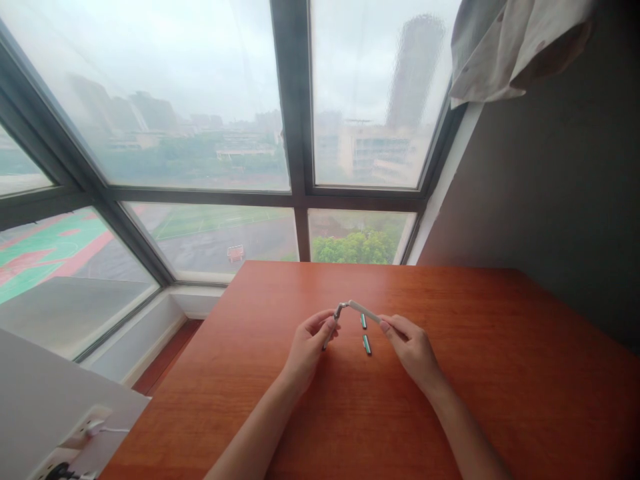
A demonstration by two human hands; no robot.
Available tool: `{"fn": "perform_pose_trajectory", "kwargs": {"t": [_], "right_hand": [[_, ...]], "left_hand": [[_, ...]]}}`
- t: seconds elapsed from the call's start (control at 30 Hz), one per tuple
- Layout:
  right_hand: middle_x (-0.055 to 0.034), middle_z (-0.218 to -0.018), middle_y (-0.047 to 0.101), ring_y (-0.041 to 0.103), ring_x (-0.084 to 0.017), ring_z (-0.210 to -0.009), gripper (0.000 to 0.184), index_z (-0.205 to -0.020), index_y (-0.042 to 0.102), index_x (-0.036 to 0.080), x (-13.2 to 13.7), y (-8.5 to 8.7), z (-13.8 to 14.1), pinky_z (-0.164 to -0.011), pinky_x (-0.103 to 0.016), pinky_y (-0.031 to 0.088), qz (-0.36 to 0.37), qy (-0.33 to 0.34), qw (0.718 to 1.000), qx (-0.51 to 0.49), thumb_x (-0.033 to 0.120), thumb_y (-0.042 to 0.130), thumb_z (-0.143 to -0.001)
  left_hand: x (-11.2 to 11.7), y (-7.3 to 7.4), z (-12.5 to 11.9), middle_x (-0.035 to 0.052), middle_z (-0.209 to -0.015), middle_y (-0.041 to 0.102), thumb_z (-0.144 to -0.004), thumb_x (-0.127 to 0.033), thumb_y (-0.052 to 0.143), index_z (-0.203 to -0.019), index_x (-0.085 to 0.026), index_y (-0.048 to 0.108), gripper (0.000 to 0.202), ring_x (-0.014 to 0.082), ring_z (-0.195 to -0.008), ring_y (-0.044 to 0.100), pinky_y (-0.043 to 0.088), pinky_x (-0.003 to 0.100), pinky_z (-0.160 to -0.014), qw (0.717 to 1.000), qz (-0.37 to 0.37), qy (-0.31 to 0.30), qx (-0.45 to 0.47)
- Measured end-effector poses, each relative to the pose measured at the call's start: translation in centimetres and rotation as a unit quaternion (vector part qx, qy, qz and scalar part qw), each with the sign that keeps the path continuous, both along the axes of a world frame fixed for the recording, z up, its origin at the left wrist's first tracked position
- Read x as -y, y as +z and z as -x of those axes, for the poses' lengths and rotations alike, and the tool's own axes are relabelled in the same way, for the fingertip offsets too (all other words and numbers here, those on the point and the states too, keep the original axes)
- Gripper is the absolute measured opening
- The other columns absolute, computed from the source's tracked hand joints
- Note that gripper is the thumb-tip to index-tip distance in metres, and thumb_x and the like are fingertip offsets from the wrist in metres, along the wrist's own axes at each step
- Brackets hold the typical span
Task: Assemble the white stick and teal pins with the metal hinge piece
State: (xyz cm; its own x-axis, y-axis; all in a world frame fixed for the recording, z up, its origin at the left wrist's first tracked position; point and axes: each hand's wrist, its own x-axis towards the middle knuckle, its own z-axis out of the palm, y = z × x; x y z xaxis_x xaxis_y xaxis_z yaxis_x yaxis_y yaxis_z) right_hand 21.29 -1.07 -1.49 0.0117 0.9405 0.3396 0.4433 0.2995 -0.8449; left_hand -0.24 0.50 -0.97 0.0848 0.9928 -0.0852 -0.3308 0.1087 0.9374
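Note:
My left hand (310,343) and my right hand (410,343) hold the two ends of a thin white and grey object (353,309), bent into an inverted V above the red-brown wooden table (500,373). Each hand pinches one leg of it between thumb and fingers. Between the hands, two small green-and-silver batteries (367,344) lie on the table, one behind the other, untouched.
Large windows (200,133) rise behind the table's far edge, and a grey wall runs along the right. A cloth (505,47) hangs at the top right. A white power strip (85,427) with a plugged cable sits at the lower left, off the table.

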Motion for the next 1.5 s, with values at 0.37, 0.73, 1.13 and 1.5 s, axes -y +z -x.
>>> {"fn": "perform_pose_trajectory", "kwargs": {"t": [0.37, 0.73, 1.13, 1.5], "right_hand": [[0.0002, -0.068, 0.055, 0.051, -0.015, -0.067, 0.040, -0.097, 0.070, 0.016, 0.4, 1.0, 0.6, -0.061, -0.024, 0.039, 0.064, 0.050, 0.994, -0.075, 0.047, 0.047, -0.088], [0.0008, -0.067, 0.050, 0.046, -0.014, -0.065, 0.040, -0.089, 0.069, 0.016, 0.2, 0.4, 0.8, -0.058, -0.023, 0.036, 0.056, 0.045, 0.997, -0.041, 0.048, 0.046, -0.088], [0.0001, -0.068, 0.054, 0.050, -0.015, -0.066, 0.040, -0.091, 0.070, 0.016, 0.3, 0.7, 0.7, -0.060, -0.023, 0.040, 0.046, 0.040, 0.996, -0.064, 0.048, 0.047, -0.088], [0.0006, -0.067, 0.052, 0.049, -0.015, -0.064, 0.040, -0.091, 0.069, 0.016, 0.1, 0.5, 0.5, -0.059, -0.023, 0.038, 0.034, 0.028, 0.998, -0.049, 0.049, 0.047, -0.087]], "left_hand": [[-0.1, -0.2, 0.2, 0.0058, -0.076, 0.067, -0.068, -0.037, 0.075, -0.097, -0.016, 0.069, 0.037, 0.0152, -0.070, 0.057, 0.041, 0.024, -0.063, 0.999, -0.034, 0.001, -0.041], [-0.1, -0.5, 0.1, 0.0047, -0.077, 0.066, -0.069, -0.036, 0.075, -0.098, -0.017, 0.069, 0.035, 0.0153, -0.071, 0.058, 0.042, 0.026, -0.069, 0.999, -0.033, -0.010, -0.009], [0.2, 0.0, 0.0, 0.0066, -0.079, 0.068, -0.067, -0.037, 0.076, -0.096, -0.017, 0.069, 0.035, 0.0167, -0.072, 0.058, 0.043, 0.028, -0.071, 1.000, -0.021, -0.015, -0.007], [0.3, 0.2, -0.1, 0.0060, -0.079, 0.066, -0.068, -0.035, 0.075, -0.096, -0.017, 0.069, 0.033, 0.0160, -0.073, 0.058, 0.043, 0.028, -0.073, 0.999, -0.028, -0.024, 0.002]]}}
